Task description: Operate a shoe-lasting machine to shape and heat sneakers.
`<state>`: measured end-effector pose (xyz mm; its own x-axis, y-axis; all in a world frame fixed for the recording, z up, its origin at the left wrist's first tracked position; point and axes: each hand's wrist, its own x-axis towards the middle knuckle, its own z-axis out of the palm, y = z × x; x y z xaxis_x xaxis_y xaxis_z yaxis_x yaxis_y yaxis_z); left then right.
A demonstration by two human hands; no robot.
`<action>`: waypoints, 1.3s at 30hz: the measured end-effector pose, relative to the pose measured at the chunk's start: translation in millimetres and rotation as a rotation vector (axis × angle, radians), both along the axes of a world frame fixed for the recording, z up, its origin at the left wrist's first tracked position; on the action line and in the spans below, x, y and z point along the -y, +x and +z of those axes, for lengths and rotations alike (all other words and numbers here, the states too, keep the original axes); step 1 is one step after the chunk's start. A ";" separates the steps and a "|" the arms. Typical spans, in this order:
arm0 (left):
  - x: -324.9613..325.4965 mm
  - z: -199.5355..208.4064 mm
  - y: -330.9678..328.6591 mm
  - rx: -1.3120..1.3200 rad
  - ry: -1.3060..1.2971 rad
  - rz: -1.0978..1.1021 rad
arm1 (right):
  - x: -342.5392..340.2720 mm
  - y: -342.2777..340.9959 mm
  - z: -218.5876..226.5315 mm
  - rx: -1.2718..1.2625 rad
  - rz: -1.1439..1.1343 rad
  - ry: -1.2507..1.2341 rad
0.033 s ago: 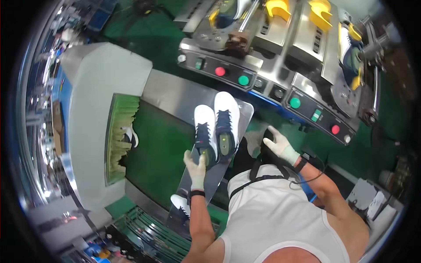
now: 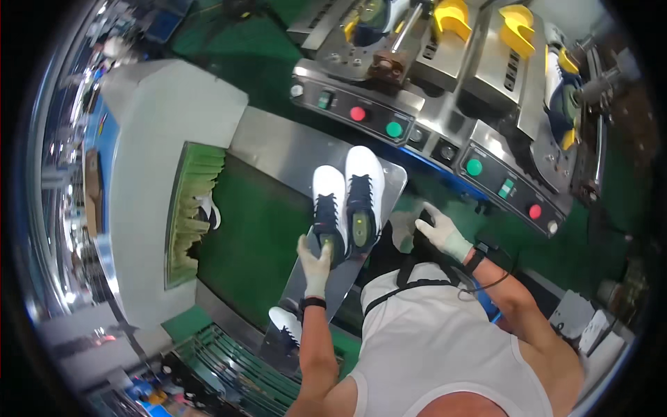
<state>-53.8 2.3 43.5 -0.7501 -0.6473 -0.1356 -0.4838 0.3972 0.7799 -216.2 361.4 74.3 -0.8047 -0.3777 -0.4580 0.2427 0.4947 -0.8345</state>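
Note:
A pair of white sneakers with dark laces lies side by side on a narrow metal ledge, toes pointing away from me. The left sneaker sits slightly nearer than the right sneaker. At the left sneaker's heel is my left hand, in a pale glove. Its thumb and fingers are apart, the thumb at the heel's edge; whether it presses there is unclear. My right hand, also gloved, hovers over the floor near my waist, fingers apart and nothing held.
A machine with a control panel and yellow clamps stands ahead to the right, shoes mounted on it. Left, a pale tunnel housing with fringed curtain spans a green conveyor belt. Another white shoe lies behind my left wrist.
The view has shifted slightly, so the machine and sneakers appear a little further right. Both hands keep nearly the same pose and the sneakers stay on the ledge.

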 end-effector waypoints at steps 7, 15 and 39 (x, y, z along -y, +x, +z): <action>-43.3 5.2 -54.1 0.177 0.143 -0.066 | 108.2 -67.0 -86.3 0.124 -0.125 -0.027; 99.4 -55.0 6.3 -0.015 0.164 -0.092 | 177.0 -46.0 -77.0 -0.181 -0.132 0.063; 471.4 -55.2 -65.7 -0.292 -0.438 0.251 | 190.8 -26.9 -42.4 -0.079 -0.245 0.251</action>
